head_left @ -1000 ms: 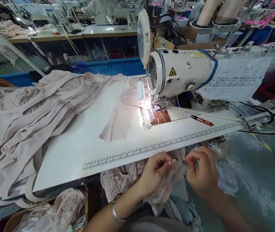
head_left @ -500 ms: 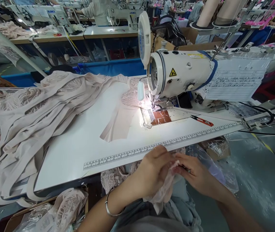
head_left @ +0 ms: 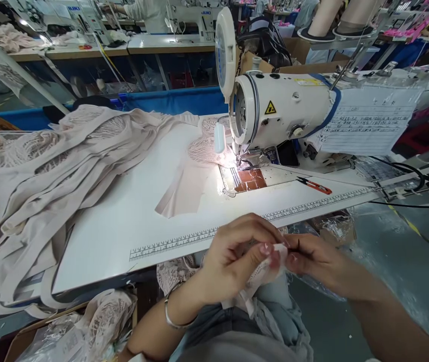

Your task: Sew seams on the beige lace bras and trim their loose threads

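My left hand and my right hand meet just below the front edge of the sewing table. Both pinch the same small pale lace piece, fingertips pressed together. The lace hangs down over my lap. A silver bangle sits on my left wrist. Ahead, the white sewing machine stands with its lamp lit over the needle plate, where a beige fabric piece lies.
A heap of beige garments covers the table's left side. Red thread snips lie right of the needle plate. A printed ruler strip runs along the front edge. A box of lace sits below left. Other workstations stand behind.
My hands rose slightly and came closer together on the lace piece. A second ago they were apart, each pinching something small.
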{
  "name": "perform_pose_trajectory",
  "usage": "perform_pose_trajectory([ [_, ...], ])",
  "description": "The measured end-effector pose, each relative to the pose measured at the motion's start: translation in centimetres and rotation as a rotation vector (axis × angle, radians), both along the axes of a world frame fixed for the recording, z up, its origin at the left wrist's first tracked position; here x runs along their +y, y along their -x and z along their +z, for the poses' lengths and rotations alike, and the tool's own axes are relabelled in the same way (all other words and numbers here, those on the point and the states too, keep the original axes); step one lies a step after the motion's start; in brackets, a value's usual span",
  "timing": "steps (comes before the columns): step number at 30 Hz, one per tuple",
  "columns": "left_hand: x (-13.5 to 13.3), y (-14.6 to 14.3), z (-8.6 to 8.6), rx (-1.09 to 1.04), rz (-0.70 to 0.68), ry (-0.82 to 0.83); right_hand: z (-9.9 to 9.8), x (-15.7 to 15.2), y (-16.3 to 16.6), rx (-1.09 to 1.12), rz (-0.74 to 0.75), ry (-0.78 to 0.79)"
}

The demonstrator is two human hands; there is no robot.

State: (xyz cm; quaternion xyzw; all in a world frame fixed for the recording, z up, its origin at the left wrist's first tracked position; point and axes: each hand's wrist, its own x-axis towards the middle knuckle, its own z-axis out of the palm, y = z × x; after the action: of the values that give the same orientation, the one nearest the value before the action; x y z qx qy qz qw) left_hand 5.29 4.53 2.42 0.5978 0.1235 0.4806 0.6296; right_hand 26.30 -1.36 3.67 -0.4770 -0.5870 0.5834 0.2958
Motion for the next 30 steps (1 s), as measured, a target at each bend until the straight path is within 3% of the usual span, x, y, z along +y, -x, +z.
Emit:
perform_pose_trajectory([
  [3, 0.6, -0.6, -0.9, 0.015, 0.05, 0.1, 1.0, 0.4, 0.2, 0.067, -0.037, 0.012],
  [4, 0.7, -0.9, -1.5, 0.05, -0.037, 0.148, 1.3, 0.5, 0.3, 0.06, -0.064, 0.001],
  [8, 0.3, -2.1, -3.5, 0.149, -0.691, 0.315, 2.5, 0.9, 0.7, -0.111, -0.088, -0.063],
  [9, 0.2, -2.3, -3.8, 0.152, -0.757, 0.376, 2.7, 1.0, 0.7, -0.134, -0.086, -0.072],
  [11, 0.0, -2.3, -3.8, 0.166, -0.702, 0.471, 2.9, 1.0, 0.6, -0.119, -0.1, -0.074],
  [14, 0.2, -1.3, -3.3, 0.162, -0.484, 0.523, 2.3, 1.0, 0.1, -0.061, -0.159, -0.061],
  [20, 1.2, 0.1, -1.9, -0.151, -0.128, 0.656, -0.6, 0.9, 0.5, 0.111, -0.216, 0.034],
  [23, 1.4, -0.2, -2.0, -0.084, 0.009, 0.517, -1.6, 1.2, 1.8, 0.283, -0.284, 0.13],
  [26, 1.5, -0.6, -2.9, 0.204, 0.043, 0.233, -1.8, 1.4, 2.5, 0.345, -0.34, 0.131],
  [30, 1.6, -0.5, -4.5, 0.605, 0.075, -0.128, -1.3, 1.0, 1.4, 0.214, -0.213, 0.078],
])
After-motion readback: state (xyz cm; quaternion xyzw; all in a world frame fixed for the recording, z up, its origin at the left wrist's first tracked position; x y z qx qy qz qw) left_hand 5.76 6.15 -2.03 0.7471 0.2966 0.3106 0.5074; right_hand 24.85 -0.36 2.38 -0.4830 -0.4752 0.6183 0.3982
